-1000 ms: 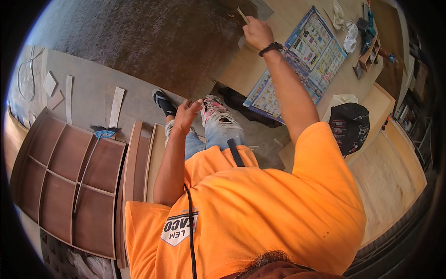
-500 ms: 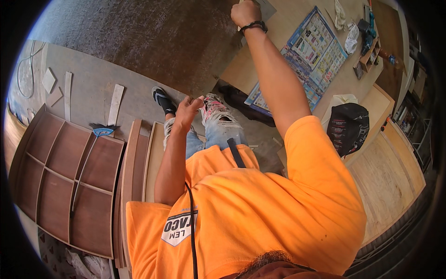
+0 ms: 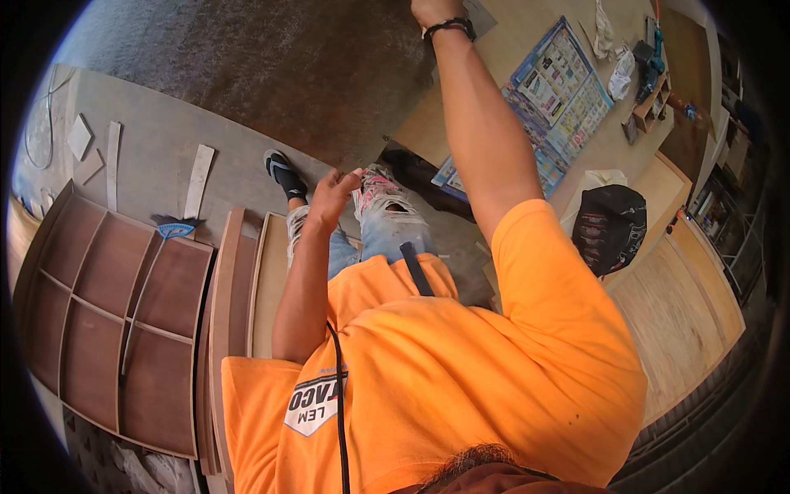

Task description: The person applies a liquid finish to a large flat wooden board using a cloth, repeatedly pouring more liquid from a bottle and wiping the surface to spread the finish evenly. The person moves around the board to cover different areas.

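Note:
My right hand (image 3: 438, 11) reaches far forward over the large dark, glossy brown panel (image 3: 239, 70), and the top edge of the view cuts it off. Its fingers look closed, but what they hold, if anything, is hidden. A dark bracelet (image 3: 448, 30) circles that wrist. Close to my body, my left hand (image 3: 332, 196) hovers by the ripped jeans (image 3: 387, 210), its fingers loosely bent and nothing visible in them. The panel's near corner lies just ahead of my legs.
Printed paper sheets (image 3: 547, 90) cover part of the pale worktop (image 3: 576, 185) at right, near a teal power tool (image 3: 654, 62) and a black bag (image 3: 611, 230). Gridded brown wooden frames (image 3: 107, 280) lean at left with a blue broom (image 3: 174, 230). Wood strips (image 3: 198, 183) lie on the floor.
My right hand has slid slightly further forward, partly out of view at the top. My left hand stays almost where it was. The surroundings have shifted a little with the camera.

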Demonstrator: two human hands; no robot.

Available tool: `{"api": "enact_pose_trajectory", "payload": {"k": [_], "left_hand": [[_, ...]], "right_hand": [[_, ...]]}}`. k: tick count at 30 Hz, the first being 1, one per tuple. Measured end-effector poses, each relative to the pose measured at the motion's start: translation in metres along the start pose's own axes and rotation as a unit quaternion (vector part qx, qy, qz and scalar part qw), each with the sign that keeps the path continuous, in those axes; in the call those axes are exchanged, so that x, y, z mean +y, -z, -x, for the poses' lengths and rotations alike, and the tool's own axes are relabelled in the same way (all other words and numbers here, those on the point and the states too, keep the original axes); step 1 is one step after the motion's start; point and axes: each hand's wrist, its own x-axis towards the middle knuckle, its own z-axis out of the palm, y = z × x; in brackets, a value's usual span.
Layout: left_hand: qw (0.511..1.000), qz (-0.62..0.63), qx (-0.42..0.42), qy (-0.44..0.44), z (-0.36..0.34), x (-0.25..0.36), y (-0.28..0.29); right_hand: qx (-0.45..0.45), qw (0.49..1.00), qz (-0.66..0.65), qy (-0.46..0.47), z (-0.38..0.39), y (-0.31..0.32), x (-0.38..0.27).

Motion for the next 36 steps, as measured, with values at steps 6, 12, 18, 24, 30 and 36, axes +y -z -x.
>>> {"api": "enact_pose_trajectory", "payload": {"k": [6,12,18,24,30,36], "left_hand": [[0.999,-0.041,-0.003,0.004,0.012,0.022,-0.003],[1.0,0.002,0.007,-0.014,0.002,0.004,-0.002],[1.0,0.028,0.005,-0.006,0.001,-0.005,0.005],[0.997,0.067,0.031,0.011,-0.002,-0.028,0.055],[0.989,0.104,0.108,0.012,0.008,-0.038,0.114],[0.989,0.08,0.122,0.001,0.024,-0.054,0.158]], "right_hand": [[0.002,0.945,-0.037,0.325,-0.033,-0.016,0.03],[-0.148,0.901,0.131,0.385,-0.007,0.014,0.05],[-0.105,0.93,0.125,0.329,0.017,0.002,0.102],[-0.066,0.961,0.058,0.262,0.08,-0.019,0.09],[-0.059,0.969,0.053,0.232,0.135,-0.046,0.081],[-0.079,0.979,0.038,0.185,0.188,-0.068,0.078]]}}
